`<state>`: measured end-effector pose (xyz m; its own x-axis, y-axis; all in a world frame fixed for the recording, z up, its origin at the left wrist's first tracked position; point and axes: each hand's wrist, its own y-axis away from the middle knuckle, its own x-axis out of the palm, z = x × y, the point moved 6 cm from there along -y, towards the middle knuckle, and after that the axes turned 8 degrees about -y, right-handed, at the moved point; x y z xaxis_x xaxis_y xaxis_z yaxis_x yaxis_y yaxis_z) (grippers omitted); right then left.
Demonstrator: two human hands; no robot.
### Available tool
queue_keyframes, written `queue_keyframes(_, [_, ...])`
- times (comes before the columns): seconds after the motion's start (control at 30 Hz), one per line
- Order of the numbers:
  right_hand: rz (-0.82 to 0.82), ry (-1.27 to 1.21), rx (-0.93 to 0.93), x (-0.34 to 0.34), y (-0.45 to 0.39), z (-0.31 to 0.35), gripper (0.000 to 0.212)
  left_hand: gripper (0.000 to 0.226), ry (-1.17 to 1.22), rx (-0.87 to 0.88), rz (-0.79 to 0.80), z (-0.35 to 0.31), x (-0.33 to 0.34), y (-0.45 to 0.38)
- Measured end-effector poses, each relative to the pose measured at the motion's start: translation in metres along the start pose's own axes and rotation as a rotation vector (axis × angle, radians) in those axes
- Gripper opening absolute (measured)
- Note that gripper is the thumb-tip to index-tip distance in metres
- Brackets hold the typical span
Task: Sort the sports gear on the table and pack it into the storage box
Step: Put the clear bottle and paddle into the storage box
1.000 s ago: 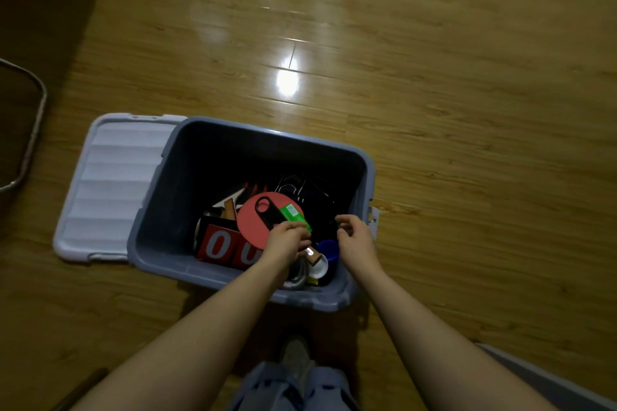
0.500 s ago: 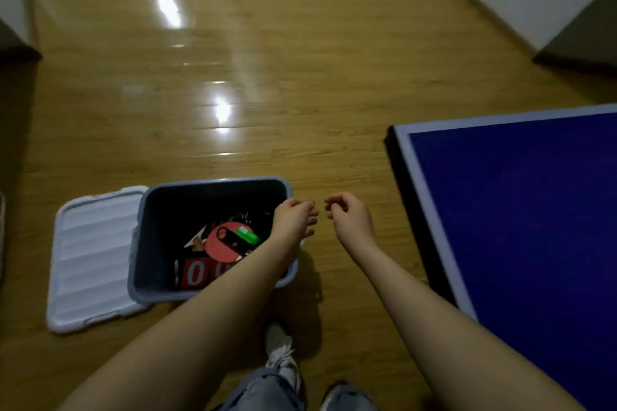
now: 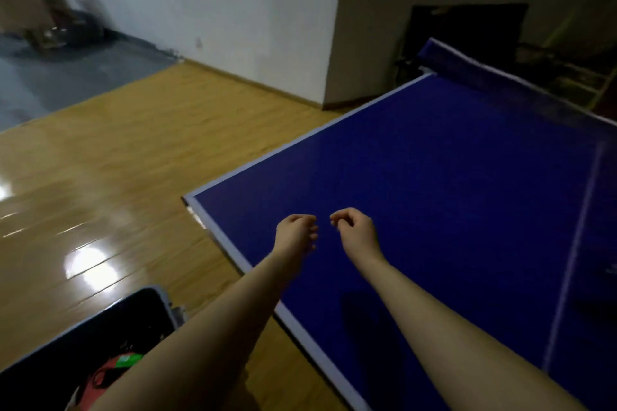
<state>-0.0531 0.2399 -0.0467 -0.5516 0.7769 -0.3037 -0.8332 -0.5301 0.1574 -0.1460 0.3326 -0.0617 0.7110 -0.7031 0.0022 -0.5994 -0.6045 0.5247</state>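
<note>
Both grips, left hand [image 3: 297,233] and right hand [image 3: 355,230], hang loosely curled and empty over the desk [image 3: 450,193], the storage box [image 3: 100,340] at seven o'clock, nearer the left.

Under both hands, table [image 3: 434,193]: matt, deep blue top, smooth, edged with a pale painted band. Left of the left hand [image 3: 295,235], floor [image 3: 110,177]: wood-look planks, glossy, throwing back bright patches of light. Below and left of that hand, storage box [image 3: 100,317]: smooth grey plastic rim, dark inside, with a red piece [image 3: 96,380] and a bright green one [image 3: 128,360], both smooth-looking. Far beyond the hands, wall [image 3: 217,10]: plain white, matt.
</note>
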Motion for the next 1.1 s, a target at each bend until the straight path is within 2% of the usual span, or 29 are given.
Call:
queue_keyframes(0.13, [-0.177, 0.010, 0.005, -0.117, 0.020, -0.016, 0.020, 0.013, -0.126, 0.061, 0.172, -0.011, 0.112, 0.029])
queue_keyframes(0.3, [-0.389, 0.025, 0.034, -0.229, 0.058, -0.038, 0.020, 0.013, -0.258, 0.104, 0.386, -0.015, 0.223, 0.063])
queue_keyframes(0.47, [-0.684, 0.016, 0.111, -0.339, 0.124, -0.066, 0.019, 0.011, -0.420, 0.140, 0.657, -0.001, 0.342, 0.123])
queue_keyframes(0.63, [-0.870, 0.006, 0.212, -0.403, 0.180, -0.092, 0.017, 0.013, -0.513, 0.160, 0.888, 0.026, 0.423, 0.174])
queue_keyframes(0.9, [-1.030, -0.027, 0.310, -0.467, 0.243, -0.134, 0.016, 0.014, -0.581, 0.146, 1.043, 0.070, 0.496, 0.220])
queue_keyframes(1.1, [-1.015, 0.008, 0.355, -0.529, 0.255, -0.170, 0.016, 0.021, -0.600, 0.173, 1.077, 0.091, 0.566, 0.245])
